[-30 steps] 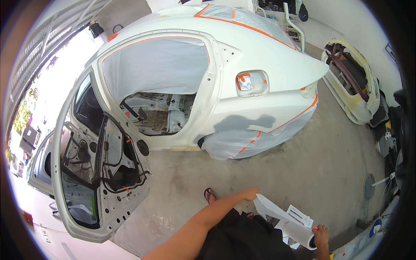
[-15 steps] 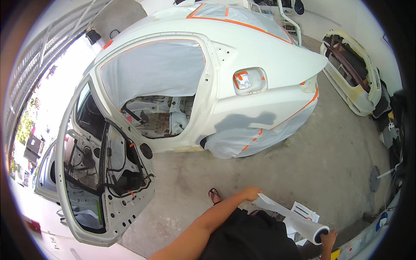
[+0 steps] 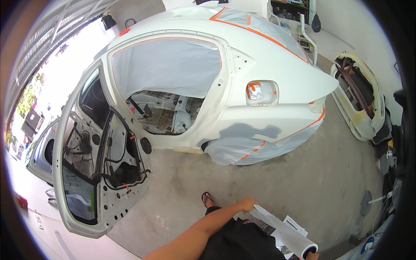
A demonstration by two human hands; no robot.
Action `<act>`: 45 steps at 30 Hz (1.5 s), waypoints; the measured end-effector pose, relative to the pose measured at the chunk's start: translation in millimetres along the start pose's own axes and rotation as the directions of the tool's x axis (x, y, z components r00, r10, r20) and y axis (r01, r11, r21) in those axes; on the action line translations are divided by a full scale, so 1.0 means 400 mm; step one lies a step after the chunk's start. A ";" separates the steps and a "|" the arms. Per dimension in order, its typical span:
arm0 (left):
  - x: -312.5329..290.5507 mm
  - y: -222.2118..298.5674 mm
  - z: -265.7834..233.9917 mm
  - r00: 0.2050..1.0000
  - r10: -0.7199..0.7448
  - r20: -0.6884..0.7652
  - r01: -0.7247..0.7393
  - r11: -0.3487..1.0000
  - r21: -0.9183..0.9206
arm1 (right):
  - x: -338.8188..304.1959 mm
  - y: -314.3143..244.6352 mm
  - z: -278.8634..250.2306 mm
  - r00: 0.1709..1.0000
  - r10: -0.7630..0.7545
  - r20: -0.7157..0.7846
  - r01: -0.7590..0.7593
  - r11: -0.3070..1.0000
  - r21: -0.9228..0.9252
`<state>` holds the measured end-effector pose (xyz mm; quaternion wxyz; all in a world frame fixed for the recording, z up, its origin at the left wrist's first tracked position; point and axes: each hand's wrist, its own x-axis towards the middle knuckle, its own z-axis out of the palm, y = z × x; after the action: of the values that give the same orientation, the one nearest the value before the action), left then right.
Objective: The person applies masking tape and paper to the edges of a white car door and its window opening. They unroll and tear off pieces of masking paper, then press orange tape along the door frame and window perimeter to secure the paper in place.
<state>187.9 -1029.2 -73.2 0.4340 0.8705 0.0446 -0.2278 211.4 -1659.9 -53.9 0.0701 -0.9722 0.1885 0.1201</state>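
Observation:
Low in the picture, my left hand (image 3: 247,205) is closed on the loose end of a white sheet. The sheet runs down to the right onto a roll of white masking sheet (image 3: 293,242) with a dark core. At the core end, my right hand (image 3: 311,256) is gripping the roll, partly cut off by the lower edge. Ahead stands a white car body (image 3: 242,52), apart from both hands. Pale masking sheet (image 3: 164,65) spans its rear door opening, and more masking sheet (image 3: 242,149) drapes the wheel, held by orange tape.
An open, stripped car door (image 3: 102,216) stands out at the left. Printed papers (image 3: 296,225) lie beside the roll. A loose bumper (image 3: 359,102) leans by the right wall, and a round dark disc with a rod (image 3: 366,203) sits at the right. Concrete floor (image 3: 260,184) lies between me and the car.
The whole view has shifted, so the car sits farther right and lower. Both hands and the roll appear farther left and lower, with the sheet still stretched between them.

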 end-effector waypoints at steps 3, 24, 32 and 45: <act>-0.016 -0.051 -0.028 0.996 0.056 -0.075 -0.064 0.993 -0.097 | 0.023 -0.060 -0.075 0.989 -0.120 0.089 0.142 0.940 -0.310; -0.862 -0.790 -1.527 0.509 -0.280 -0.814 0.532 0.846 0.042 | -0.578 -1.925 -0.449 -0.051 -0.949 0.310 0.996 -0.024 0.090; -1.026 -1.094 -1.935 0.215 -0.409 -0.887 0.662 0.729 -0.176 | -0.811 -2.531 -0.379 -0.073 -0.918 0.389 0.990 -0.018 0.141; -1.071 -1.390 -2.035 -0.235 -0.695 -0.680 0.105 0.677 -0.729 | -1.058 -2.944 -0.195 -0.002 -0.881 0.473 0.969 0.114 0.217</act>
<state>-56.0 -2.0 127.1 0.3249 0.5619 0.6792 0.3428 297.9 -443.5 238.4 0.0929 -0.7813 -0.5377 0.3030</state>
